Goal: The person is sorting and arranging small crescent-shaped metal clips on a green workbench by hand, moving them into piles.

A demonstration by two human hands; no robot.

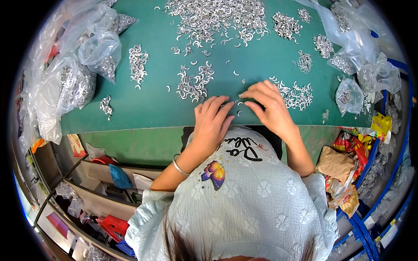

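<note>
My left hand rests near the front edge of the green tabletop, fingers bent down and slightly apart. A few small silvery curved metal pieces show by its fingertips, partly covered. Opposite it, my right hand has thumb and forefinger apart, with nothing visible between them. Several loose crescent-shaped metal pieces lie between the two hands. Beyond my left hand is a loose pile of such pieces. Another pile of pale crescent pieces lies just right of my right hand.
A large heap of metal pieces covers the far middle. Smaller piles, such as one at left, are scattered around. Clear plastic bags of pieces line the left side, with more bags at right. Below stand a shelf and blue rails.
</note>
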